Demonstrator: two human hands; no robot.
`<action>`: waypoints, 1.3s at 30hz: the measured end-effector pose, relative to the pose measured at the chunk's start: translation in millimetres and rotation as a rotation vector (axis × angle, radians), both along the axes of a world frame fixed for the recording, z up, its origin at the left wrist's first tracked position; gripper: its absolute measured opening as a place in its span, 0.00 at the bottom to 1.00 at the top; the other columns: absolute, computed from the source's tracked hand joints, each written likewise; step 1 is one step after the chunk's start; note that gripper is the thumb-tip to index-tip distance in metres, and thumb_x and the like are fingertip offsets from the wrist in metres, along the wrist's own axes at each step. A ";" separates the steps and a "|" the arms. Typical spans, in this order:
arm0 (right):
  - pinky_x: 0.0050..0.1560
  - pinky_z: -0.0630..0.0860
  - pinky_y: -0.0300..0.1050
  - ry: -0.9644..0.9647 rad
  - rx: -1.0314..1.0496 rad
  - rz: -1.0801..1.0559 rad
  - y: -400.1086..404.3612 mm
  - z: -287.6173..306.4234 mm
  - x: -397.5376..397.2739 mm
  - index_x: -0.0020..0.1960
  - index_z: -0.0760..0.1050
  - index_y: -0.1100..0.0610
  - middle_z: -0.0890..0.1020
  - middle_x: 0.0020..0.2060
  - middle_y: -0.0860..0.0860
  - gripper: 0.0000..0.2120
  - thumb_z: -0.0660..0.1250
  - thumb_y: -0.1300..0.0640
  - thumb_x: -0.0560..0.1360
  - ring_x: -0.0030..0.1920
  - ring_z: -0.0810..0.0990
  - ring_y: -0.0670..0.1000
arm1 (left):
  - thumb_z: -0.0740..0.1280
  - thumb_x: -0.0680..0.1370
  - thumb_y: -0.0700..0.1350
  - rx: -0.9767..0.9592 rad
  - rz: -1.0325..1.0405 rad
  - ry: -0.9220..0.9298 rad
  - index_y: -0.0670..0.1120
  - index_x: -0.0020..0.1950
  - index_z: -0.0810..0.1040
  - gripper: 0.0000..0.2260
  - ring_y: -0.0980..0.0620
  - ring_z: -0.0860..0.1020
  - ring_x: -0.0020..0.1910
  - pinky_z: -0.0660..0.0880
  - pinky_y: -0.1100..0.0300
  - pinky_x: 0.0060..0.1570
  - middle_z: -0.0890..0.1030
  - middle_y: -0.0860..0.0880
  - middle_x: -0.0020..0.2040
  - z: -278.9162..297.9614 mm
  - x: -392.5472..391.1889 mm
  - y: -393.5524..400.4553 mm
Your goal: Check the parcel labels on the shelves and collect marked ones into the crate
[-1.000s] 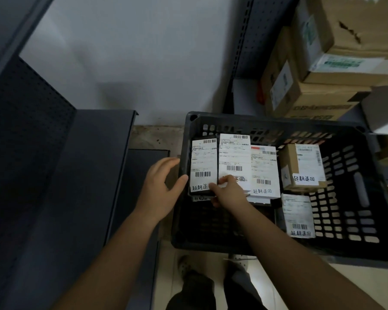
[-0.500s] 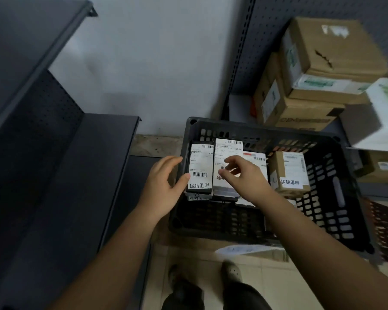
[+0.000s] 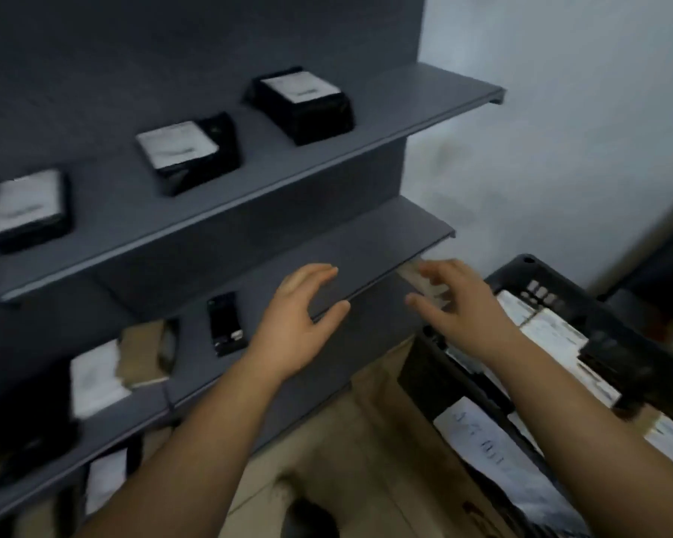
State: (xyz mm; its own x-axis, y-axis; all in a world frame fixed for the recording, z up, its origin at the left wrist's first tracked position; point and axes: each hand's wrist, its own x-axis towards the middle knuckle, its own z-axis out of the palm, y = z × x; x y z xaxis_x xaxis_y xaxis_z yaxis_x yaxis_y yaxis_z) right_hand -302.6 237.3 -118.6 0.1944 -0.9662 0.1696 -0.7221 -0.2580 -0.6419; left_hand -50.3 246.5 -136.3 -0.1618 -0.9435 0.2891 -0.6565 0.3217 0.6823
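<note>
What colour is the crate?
Black, with a perforated wall; the crate shows at the right of the head view.

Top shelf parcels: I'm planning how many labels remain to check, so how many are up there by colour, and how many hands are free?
Black parcels with white labels: 3
Empty hands: 2, left hand, right hand
Total: 5

Three black parcels with white labels sit on the top shelf [image 3: 366, 126]: one at upper centre [image 3: 302, 102], one left of it [image 3: 187, 153], one at far left [image 3: 28, 209]. One dark crate [image 3: 614, 343] stands at right. Two hands show, left [image 3: 296, 324] and right [image 3: 463, 308].
</note>
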 end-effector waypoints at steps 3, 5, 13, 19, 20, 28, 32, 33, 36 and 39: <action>0.61 0.71 0.43 0.000 -0.034 0.203 16.3 16.3 75.0 0.69 0.72 0.53 0.72 0.58 0.44 0.24 0.67 0.46 0.76 0.60 0.72 0.44 | 0.68 0.77 0.55 -0.037 0.212 0.000 0.47 0.67 0.76 0.21 0.56 0.70 0.67 0.65 0.62 0.69 0.74 0.53 0.66 17.3 75.8 64.3; 0.62 0.71 0.43 -0.019 -0.044 0.319 32.5 25.9 130.7 0.69 0.71 0.52 0.72 0.58 0.44 0.23 0.67 0.46 0.76 0.60 0.71 0.42 | 0.67 0.76 0.56 -0.070 0.341 -0.004 0.46 0.66 0.76 0.22 0.58 0.70 0.66 0.62 0.67 0.68 0.74 0.53 0.66 26.5 125.1 112.0; 0.61 0.73 0.45 -0.084 -0.025 0.667 148.0 30.7 361.8 0.67 0.72 0.49 0.73 0.58 0.42 0.22 0.68 0.46 0.75 0.58 0.73 0.42 | 0.67 0.78 0.54 -0.080 0.738 -0.009 0.52 0.71 0.71 0.21 0.59 0.66 0.70 0.63 0.60 0.70 0.71 0.57 0.69 25.9 309.6 309.9; 0.62 0.73 0.48 -0.057 0.004 0.853 254.9 9.4 528.0 0.68 0.71 0.49 0.73 0.62 0.44 0.22 0.67 0.45 0.76 0.61 0.73 0.44 | 0.66 0.78 0.56 -0.007 0.932 -0.018 0.51 0.71 0.71 0.22 0.58 0.66 0.70 0.65 0.57 0.70 0.71 0.56 0.70 11.3 439.8 451.0; 0.62 0.73 0.48 -0.039 0.014 0.876 269.6 6.3 551.5 0.69 0.71 0.49 0.72 0.63 0.44 0.22 0.66 0.45 0.76 0.62 0.72 0.45 | 0.66 0.78 0.54 0.007 0.955 -0.013 0.51 0.70 0.71 0.21 0.57 0.66 0.71 0.65 0.55 0.70 0.71 0.56 0.69 8.1 456.7 468.5; 0.65 0.71 0.49 0.055 0.119 0.997 317.0 -51.3 697.3 0.69 0.71 0.49 0.71 0.63 0.44 0.22 0.66 0.45 0.77 0.64 0.71 0.45 | 0.68 0.77 0.52 0.120 1.081 0.030 0.50 0.69 0.73 0.21 0.55 0.68 0.68 0.66 0.55 0.70 0.73 0.56 0.67 -44.9 582.9 526.7; 0.64 0.72 0.48 0.093 0.179 0.975 298.6 -99.5 758.6 0.68 0.72 0.49 0.72 0.61 0.43 0.21 0.67 0.45 0.77 0.63 0.72 0.45 | 0.69 0.77 0.50 0.186 1.083 0.021 0.47 0.68 0.74 0.20 0.54 0.70 0.67 0.65 0.61 0.68 0.74 0.52 0.66 -83.9 644.7 514.4; 0.64 0.72 0.48 0.102 0.205 0.958 293.0 -110.6 773.7 0.68 0.72 0.49 0.72 0.61 0.43 0.21 0.67 0.45 0.77 0.62 0.73 0.46 | 0.69 0.77 0.50 0.210 1.075 0.027 0.46 0.68 0.74 0.20 0.53 0.71 0.67 0.65 0.61 0.68 0.74 0.52 0.66 -93.9 659.8 508.3; 0.61 0.73 0.46 0.117 0.233 0.913 277.6 -145.5 814.8 0.67 0.72 0.50 0.72 0.60 0.44 0.21 0.68 0.46 0.76 0.60 0.74 0.47 | 0.70 0.77 0.48 0.265 1.040 0.055 0.46 0.68 0.74 0.20 0.53 0.71 0.66 0.66 0.58 0.68 0.74 0.51 0.66 -127.7 701.2 486.2; 0.58 0.70 0.41 0.133 0.260 0.886 265.9 -181.1 853.3 0.68 0.72 0.52 0.72 0.59 0.45 0.21 0.68 0.48 0.77 0.59 0.72 0.45 | 0.69 0.78 0.48 0.317 0.990 0.012 0.46 0.69 0.74 0.20 0.52 0.69 0.67 0.57 0.74 0.66 0.74 0.49 0.67 -164.0 738.0 459.9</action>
State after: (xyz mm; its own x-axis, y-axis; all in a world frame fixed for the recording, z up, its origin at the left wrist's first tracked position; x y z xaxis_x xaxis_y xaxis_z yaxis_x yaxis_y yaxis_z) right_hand 550.8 503.2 -299.6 0.8810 -0.4605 -0.1080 -0.4025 -0.6099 -0.6827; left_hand 687.8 706.4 -300.3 0.7279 -0.6856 0.0015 -0.5217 -0.5525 0.6501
